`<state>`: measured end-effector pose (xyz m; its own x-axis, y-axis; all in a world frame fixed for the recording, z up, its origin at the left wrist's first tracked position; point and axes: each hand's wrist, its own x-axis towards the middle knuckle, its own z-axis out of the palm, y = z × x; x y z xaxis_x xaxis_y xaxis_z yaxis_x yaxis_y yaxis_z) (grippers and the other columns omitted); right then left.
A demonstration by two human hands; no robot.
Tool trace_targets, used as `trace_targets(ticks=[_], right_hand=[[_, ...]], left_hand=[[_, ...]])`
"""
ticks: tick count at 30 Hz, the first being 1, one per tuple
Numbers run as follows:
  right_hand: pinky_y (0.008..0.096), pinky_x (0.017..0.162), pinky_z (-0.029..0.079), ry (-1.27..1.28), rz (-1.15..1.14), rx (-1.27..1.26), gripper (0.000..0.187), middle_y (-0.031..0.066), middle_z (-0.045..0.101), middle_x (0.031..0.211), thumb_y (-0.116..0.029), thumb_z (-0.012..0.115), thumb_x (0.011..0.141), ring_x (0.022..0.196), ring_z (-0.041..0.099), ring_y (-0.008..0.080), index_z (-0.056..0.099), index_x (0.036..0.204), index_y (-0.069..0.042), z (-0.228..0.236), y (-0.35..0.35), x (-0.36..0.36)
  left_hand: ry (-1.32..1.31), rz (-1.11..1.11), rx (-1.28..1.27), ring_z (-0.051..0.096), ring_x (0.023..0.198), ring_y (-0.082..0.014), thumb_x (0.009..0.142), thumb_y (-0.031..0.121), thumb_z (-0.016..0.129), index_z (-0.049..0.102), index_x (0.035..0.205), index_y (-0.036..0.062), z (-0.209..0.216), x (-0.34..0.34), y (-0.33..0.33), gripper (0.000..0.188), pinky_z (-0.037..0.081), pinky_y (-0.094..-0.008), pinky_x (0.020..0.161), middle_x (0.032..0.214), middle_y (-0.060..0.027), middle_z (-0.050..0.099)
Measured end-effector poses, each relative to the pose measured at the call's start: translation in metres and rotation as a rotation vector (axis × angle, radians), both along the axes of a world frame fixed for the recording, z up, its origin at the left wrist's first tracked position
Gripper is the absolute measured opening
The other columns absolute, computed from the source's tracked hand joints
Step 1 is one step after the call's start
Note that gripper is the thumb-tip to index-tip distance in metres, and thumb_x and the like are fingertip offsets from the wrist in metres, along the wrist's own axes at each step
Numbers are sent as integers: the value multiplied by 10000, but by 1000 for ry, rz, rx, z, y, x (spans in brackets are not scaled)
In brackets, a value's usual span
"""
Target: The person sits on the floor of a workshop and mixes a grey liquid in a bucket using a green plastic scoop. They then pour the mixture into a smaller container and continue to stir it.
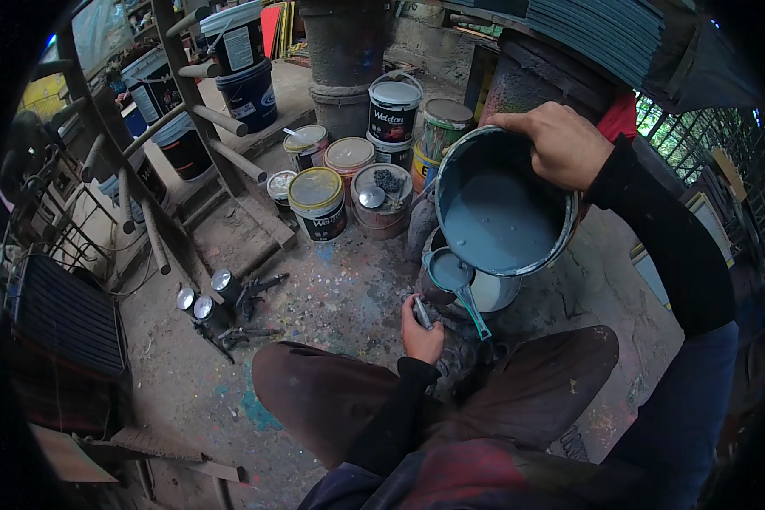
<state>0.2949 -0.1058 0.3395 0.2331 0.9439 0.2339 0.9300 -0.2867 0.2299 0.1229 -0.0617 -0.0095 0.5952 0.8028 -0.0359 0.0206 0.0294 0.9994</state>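
My right hand [568, 146] grips the upper rim of a large paint bucket [506, 183], tilted with its mouth toward me and blue-grey paint inside. Just below the bucket's lower lip lies a round scoop or strainer [450, 270], blue-grey inside, its teal handle [474, 314] pointing toward me. Beneath it stands a pale-walled container [500, 293], partly hidden by the bucket. Lower and to the left, my left hand [422, 338] is closed around a small greyish thing [422, 311], too obscured to name. Both my knees flank that hand.
Several paint cans and buckets [317, 204] stand ahead, beside a lidded can with a dark clump on top [382, 197]. Spray guns with metal cups [221, 302] lie on the paint-spattered floor at left. A wooden ladder-like frame [183, 102] rises behind them.
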Motion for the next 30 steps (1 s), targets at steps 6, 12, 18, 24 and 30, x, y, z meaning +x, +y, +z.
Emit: trace_targets(ticks=[6, 12, 18, 24, 30], right_hand=[[427, 739, 503, -13, 7, 10, 513, 228, 623, 828, 28, 500, 659, 797, 613, 366, 583, 1156, -67, 0, 0, -1], [435, 732, 502, 14, -25, -23, 526, 227, 622, 820, 30, 499, 657, 791, 611, 372, 579, 1165, -80, -2, 2, 2], [440, 725, 503, 17, -12, -20, 531, 230, 621, 822, 33, 499, 654, 789, 611, 374, 577, 1166, -82, -1, 3, 0], [434, 735, 507, 10, 4, -21, 525, 229, 623, 832, 34, 499, 657, 794, 613, 369, 577, 1164, -75, 0, 2, 1], [434, 733, 510, -5, 3, -11, 533, 226, 624, 818, 32, 504, 659, 789, 616, 368, 567, 1177, -75, -1, 2, 0]], left_hand=[[-5, 15, 52, 504, 1014, -266, 649, -30, 567, 414, 1208, 38, -2, 1, 0, 583, 393, -339, 893, 1085, -158, 508], [7, 39, 115, 505, 934, -226, 650, -47, 575, 415, 1206, 45, -2, 0, 0, 586, 410, -316, 839, 1039, -114, 510], [-16, 25, 29, 487, 1113, -326, 634, -34, 563, 423, 1199, 34, -2, 0, 1, 587, 371, -365, 953, 1149, -180, 497], [-15, 51, 117, 489, 799, -144, 660, -66, 566, 414, 1208, 54, -11, 2, 0, 581, 430, -279, 749, 945, -60, 498], [-15, 33, 15, 496, 1109, -315, 632, -14, 568, 420, 1210, 31, -8, 1, 0, 598, 377, -359, 949, 1144, -183, 508]])
